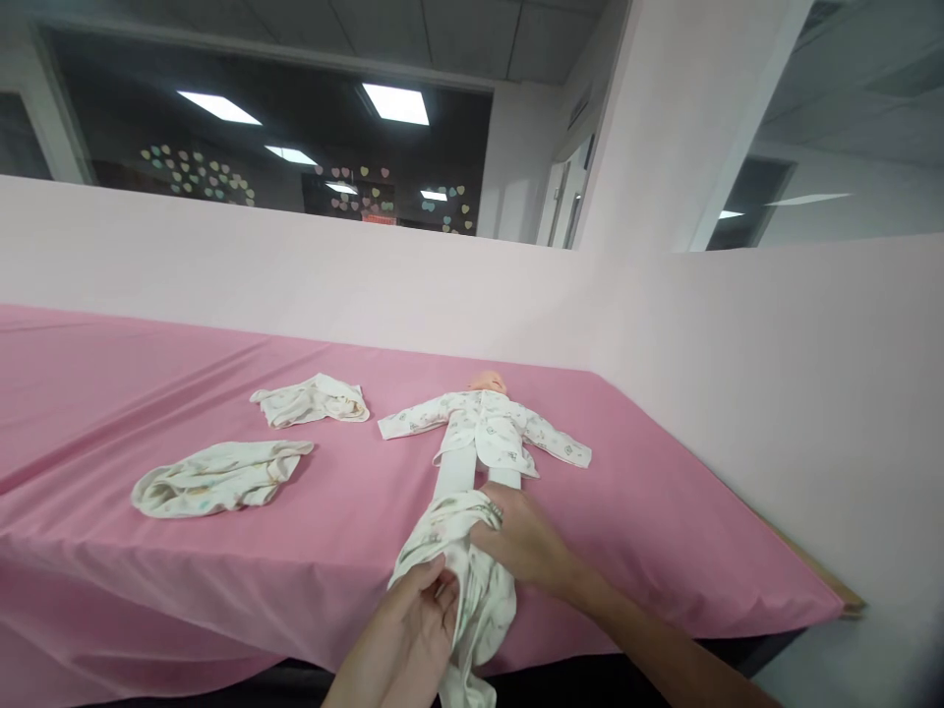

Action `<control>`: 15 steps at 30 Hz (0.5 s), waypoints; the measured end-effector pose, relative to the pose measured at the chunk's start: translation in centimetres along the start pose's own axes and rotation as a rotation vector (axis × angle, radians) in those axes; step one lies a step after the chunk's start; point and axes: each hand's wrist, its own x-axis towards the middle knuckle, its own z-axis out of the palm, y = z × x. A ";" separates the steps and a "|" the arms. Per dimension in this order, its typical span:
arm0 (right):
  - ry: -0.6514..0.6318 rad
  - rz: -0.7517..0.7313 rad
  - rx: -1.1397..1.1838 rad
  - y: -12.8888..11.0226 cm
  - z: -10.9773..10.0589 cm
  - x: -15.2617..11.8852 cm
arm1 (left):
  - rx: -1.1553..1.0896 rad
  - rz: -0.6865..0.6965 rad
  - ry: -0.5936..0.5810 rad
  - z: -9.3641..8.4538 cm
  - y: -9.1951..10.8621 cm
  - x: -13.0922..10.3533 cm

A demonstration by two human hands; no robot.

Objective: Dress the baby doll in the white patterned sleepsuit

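Your doll (483, 433) lies on its back on the pink desk (110, 393), its long axis running from near to far, head at the far end and legs pointing toward you. Your left hand (409, 634) is closed on the bunched printed trousers (461, 551) at the near edge, and your right hand (520, 541) grips the same cloth just by the doll's legs. Two other small garments (221, 477) lie to the left, well apart.

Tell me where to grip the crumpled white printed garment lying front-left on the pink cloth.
Pinch the crumpled white printed garment at its right end, where a flat flap tapers out thin on the pink tablecloth; come from the near table edge. The left end is bunched thick.
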 end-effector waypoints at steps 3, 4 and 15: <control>0.097 -0.003 -0.182 1.0 -0.3 1.9 | -0.008 0.025 -0.018 -0.2 -0.3 -0.2; 0.129 -0.009 -0.231 1.2 -0.4 2.6 | 0.002 0.041 -0.054 -0.3 -0.4 -0.1; 0.223 -0.014 -0.315 0.9 0.9 6.0 | 0.450 0.297 -0.010 -0.4 -1.2 3.1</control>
